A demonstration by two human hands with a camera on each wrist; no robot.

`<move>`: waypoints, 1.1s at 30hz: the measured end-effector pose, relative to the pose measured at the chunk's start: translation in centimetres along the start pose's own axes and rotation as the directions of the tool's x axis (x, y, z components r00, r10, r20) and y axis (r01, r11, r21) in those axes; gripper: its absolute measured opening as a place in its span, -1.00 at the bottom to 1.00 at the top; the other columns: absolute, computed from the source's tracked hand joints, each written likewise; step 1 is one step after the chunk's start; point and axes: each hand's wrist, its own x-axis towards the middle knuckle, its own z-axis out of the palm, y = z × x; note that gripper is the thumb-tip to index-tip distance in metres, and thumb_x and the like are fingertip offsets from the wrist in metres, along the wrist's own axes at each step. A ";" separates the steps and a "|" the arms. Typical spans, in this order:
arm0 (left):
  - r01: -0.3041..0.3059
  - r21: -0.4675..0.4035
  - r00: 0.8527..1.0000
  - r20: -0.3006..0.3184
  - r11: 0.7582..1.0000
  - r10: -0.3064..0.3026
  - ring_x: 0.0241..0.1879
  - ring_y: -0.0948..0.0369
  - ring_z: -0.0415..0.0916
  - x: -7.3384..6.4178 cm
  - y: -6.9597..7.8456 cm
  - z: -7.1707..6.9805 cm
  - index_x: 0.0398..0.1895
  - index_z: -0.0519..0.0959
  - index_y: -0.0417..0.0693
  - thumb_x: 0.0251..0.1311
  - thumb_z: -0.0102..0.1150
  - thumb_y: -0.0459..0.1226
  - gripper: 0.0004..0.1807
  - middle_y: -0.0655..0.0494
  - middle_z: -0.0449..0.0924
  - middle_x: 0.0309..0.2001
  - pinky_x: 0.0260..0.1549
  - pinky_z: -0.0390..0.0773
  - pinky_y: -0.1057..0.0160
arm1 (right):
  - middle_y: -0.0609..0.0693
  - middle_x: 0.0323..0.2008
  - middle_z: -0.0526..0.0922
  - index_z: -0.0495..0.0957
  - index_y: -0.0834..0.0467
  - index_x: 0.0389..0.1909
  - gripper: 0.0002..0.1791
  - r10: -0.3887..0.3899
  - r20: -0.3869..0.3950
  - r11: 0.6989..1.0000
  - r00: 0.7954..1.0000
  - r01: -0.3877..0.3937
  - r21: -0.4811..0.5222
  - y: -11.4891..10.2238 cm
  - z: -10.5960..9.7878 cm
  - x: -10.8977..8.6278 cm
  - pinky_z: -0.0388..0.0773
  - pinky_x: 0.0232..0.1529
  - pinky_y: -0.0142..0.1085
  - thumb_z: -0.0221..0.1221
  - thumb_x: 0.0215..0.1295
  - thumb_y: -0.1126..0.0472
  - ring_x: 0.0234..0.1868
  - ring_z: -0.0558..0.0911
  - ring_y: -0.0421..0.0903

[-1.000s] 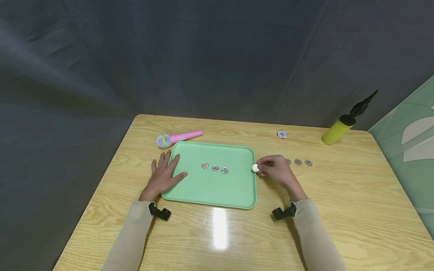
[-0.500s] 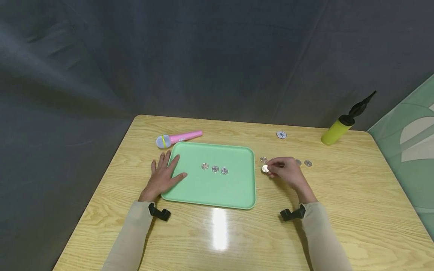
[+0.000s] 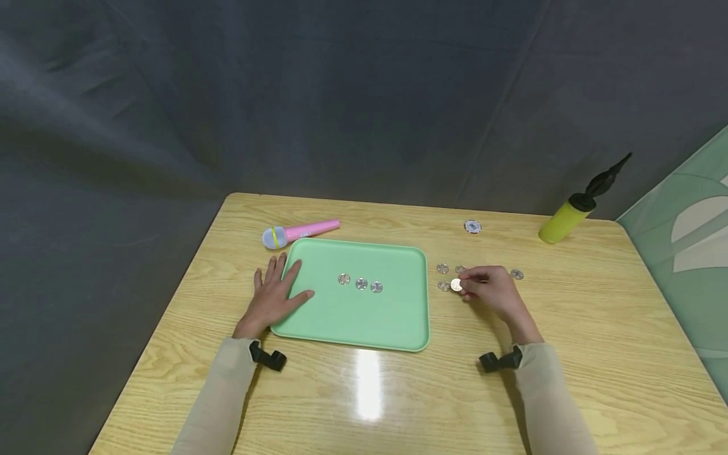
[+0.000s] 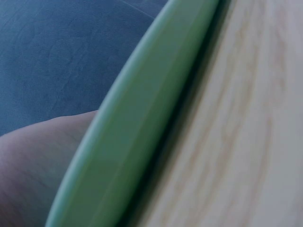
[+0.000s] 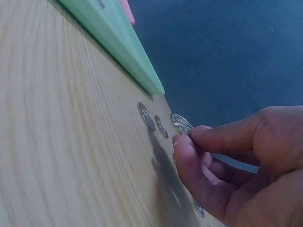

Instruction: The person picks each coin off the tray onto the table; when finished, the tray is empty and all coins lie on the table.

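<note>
- Head view: pale sleeves [image 3: 213, 401] are reaching in from the bottom left and bottom right of the frame, a black mount [image 3: 268, 356] sitting at each wrist; between them a patch of glare [image 3: 368, 385] is shining on the wood-grain worktop [image 3: 415, 411].
- Left of centre, the left hand [image 3: 273, 302] is lying with fingers spread wide over the left rim of the green tray [image 3: 352, 322], apparently steadying it.
- Right of centre, the right hand [image 3: 493, 289] is pinching a silver coin [image 3: 456, 285] narrowly between thumb and fingers; the right wrist view is showing this coin seemingly raised off the worktop.
- Judging by the pose, this step is positioning the coin among its neighbours; the next move is probably calling for a steady pinch, a flat lowering and a release that is not nudging the nearest one.
- Loose coins [image 3: 442, 268] are lying near the right hand, three to its left and one to its right; whether it is hiding another, I cannot tell.
- Three tray coins [image 3: 361, 284] are resting mid-frame in a slanting row.
- Farther back, a pink microphone [image 3: 309, 229], a patterned chip [image 3: 473, 226] and a yellow-green pump [image 3: 560, 224] are occupying the worktop's far side.
- Beyond, a dark curtain [image 3: 364, 101] is filling the upper frame, a green panel [image 3: 654, 230] edging the right.
</note>
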 end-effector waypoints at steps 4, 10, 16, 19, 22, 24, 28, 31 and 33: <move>0.001 0.000 1.000 -0.002 1.000 -0.001 0.62 -0.24 -0.43 0.0 0.0 0.1 0.61 0.02 -0.03 0.35 0.05 0.18 -0.09 -0.26 -0.32 0.63 0.45 -0.44 -0.41 | 0.47 -0.16 0.68 0.53 0.60 0.01 -0.72 -0.006 -0.004 1.000 1.000 0.006 -0.004 0.4 -0.4 -0.1 0.72 -0.29 -0.39 0.12 0.34 0.51 -0.40 0.69 -0.32; 0.002 0.000 1.000 -0.005 1.000 -0.002 0.62 -0.24 -0.43 0.0 0.0 0.1 0.61 0.02 -0.03 0.35 0.06 0.18 -0.09 -0.27 -0.31 0.63 0.45 -0.44 -0.40 | 0.39 -0.20 0.71 0.55 0.58 0.00 -0.73 0.006 -0.014 0.999 1.000 -0.007 -0.043 1.1 -1.0 -0.2 0.71 -0.31 -0.40 0.09 0.37 0.49 -0.39 0.68 -0.33; 0.000 -0.004 1.000 -0.004 1.000 0.000 0.62 -0.24 -0.43 0.0 0.0 0.1 0.61 0.02 -0.03 0.35 0.06 0.18 -0.09 -0.26 -0.32 0.63 0.45 -0.44 -0.41 | 0.39 -0.17 0.70 0.55 0.57 0.01 -0.73 0.036 -0.016 0.997 0.999 -0.037 -0.064 1.5 -1.4 -0.3 0.71 -0.31 -0.40 0.08 0.40 0.46 -0.37 0.67 -0.35; 0.000 -0.001 1.000 -0.002 1.000 0.000 0.62 -0.24 -0.45 0.0 0.0 0.1 0.62 0.01 -0.02 0.35 0.05 0.18 -0.08 -0.25 -0.33 0.63 0.45 -0.45 -0.41 | 0.38 -0.18 0.71 0.55 0.55 0.01 -0.73 0.047 -0.018 0.996 0.999 -0.048 -0.072 1.4 -1.4 -0.2 0.71 -0.32 -0.41 0.09 0.41 0.45 -0.38 0.67 -0.35; -0.001 0.000 1.000 -0.004 1.000 0.001 0.62 -0.24 -0.44 0.1 0.0 0.0 0.61 0.01 -0.03 0.35 0.05 0.17 -0.09 -0.26 -0.32 0.63 0.45 -0.45 -0.41 | 0.34 -0.21 0.72 0.57 0.53 -0.01 -0.74 0.057 -0.035 0.994 0.998 -0.060 -0.093 1.3 -1.2 -0.1 0.70 -0.34 -0.42 0.10 0.40 0.44 -0.39 0.66 -0.34; -0.004 0.001 1.000 -0.008 1.000 0.004 0.62 -0.24 -0.43 0.1 0.0 0.0 0.61 0.01 -0.03 0.35 0.06 0.17 -0.09 -0.27 -0.31 0.63 0.45 -0.44 -0.41 | 0.31 -0.24 0.74 0.59 0.52 -0.03 -0.75 0.053 -0.052 0.992 0.997 -0.059 -0.115 1.3 -1.1 0.0 0.69 -0.36 -0.44 0.12 0.39 0.44 -0.40 0.65 -0.34; -0.005 -0.001 1.000 -0.012 1.000 0.005 0.62 -0.24 -0.43 0.0 0.1 0.0 0.61 0.01 -0.04 0.34 0.08 0.16 -0.08 -0.27 -0.31 0.63 0.45 -0.44 -0.42 | 0.28 -0.32 0.75 0.63 0.51 -0.11 -0.79 0.019 -0.081 0.984 0.997 -0.033 -0.172 1.3 -0.7 0.2 0.66 -0.39 -0.46 0.15 0.35 0.43 -0.43 0.64 -0.33; -0.003 -0.004 1.000 -0.011 1.000 0.003 0.62 -0.24 -0.44 0.0 0.2 0.0 0.61 0.01 -0.04 0.34 0.08 0.16 -0.08 -0.27 -0.31 0.63 0.45 -0.45 -0.42 | 0.27 -0.35 0.76 0.65 0.49 -0.16 -0.81 0.003 -0.096 0.975 0.995 -0.024 -0.220 1.2 -0.5 0.2 0.64 -0.41 -0.47 0.17 0.34 0.42 -0.45 0.64 -0.32; -0.002 -0.003 1.000 -0.009 1.000 0.002 0.62 -0.24 -0.44 0.0 0.2 0.0 0.61 0.01 -0.04 0.34 0.08 0.16 -0.08 -0.26 -0.32 0.63 0.45 -0.45 -0.42 | 0.25 -0.36 0.76 0.67 0.47 -0.19 -0.82 0.000 -0.102 0.968 0.995 -0.026 -0.251 1.2 -0.4 0.2 0.61 -0.43 -0.48 0.17 0.33 0.41 -0.46 0.63 -0.31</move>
